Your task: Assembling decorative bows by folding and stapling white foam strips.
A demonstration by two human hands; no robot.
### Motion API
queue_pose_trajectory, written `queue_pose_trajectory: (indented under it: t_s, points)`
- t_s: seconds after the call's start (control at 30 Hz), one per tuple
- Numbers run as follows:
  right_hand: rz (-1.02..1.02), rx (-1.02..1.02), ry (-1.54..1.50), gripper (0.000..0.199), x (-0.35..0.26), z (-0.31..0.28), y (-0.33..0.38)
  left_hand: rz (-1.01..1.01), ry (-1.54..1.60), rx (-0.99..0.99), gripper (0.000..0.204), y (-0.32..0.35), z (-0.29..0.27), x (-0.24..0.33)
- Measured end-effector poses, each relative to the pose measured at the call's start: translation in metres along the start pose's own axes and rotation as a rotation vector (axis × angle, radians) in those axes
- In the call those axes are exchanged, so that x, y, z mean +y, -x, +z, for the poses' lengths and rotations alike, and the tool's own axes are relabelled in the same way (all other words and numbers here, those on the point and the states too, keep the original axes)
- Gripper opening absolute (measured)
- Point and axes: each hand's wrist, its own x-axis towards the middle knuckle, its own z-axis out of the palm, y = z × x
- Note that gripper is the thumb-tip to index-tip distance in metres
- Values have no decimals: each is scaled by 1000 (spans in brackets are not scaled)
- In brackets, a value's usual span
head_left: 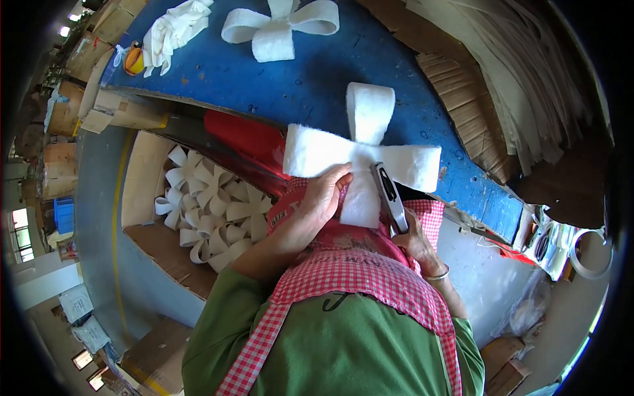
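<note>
The white four-loop fabric bow (316, 152) is at the near edge of the blue surface (389, 63), its far loop over the top and its near loop reaching past the edge toward your checked apron (356, 264). Your left hand (325, 191) pinches the bow close to its middle, between thumb and fingers. Your right hand (415, 241) is wrapped around the lower end of a grey-and-black stapler (391, 201), whose nose meets the bow just right of its centre. Farther back on the surface sits a second white bow (273, 43); a crumpled white cloth (173, 33) lies by the left edge, with a small orange-yellow object (134, 61) beside it at the near-left corner. Corrugated cardboard (465, 99) and a heap of long pale strips (522, 86) cover the right side. Below the near edge, to your left, an open carton (142, 178) holds many looped white pieces (211, 198).
</note>
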Motion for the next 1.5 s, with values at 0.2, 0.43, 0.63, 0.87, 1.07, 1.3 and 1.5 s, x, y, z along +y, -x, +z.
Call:
queue_pose_trajectory:
  t_s: [0.2,0.43,0.63,0.87,1.07,1.3,1.5]
  points:
    - [-42,5,45,57,8,-2,-3,68,36,-21,9,-1,-2,-4]
    - [-105,-21,25,52,7,-3,-7,96,89,-38,10,1,-1,-5]
    - [-81,-23,-6,45,2,0,-10,-100,-9,86,14,8,3,2]
    - [-84,0,-75,44,4,2,-9,-66,70,69,15,6,1,-2]
    - [-51,-56,41,55,1,-5,-10,-9,27,84,13,3,-2,0]
    - [-91,8,180,49,3,1,-10,13,23,-5,10,5,0,2]
    - [-198,-110,115,60,11,-5,-10,-55,-109,-38,13,7,-1,4]
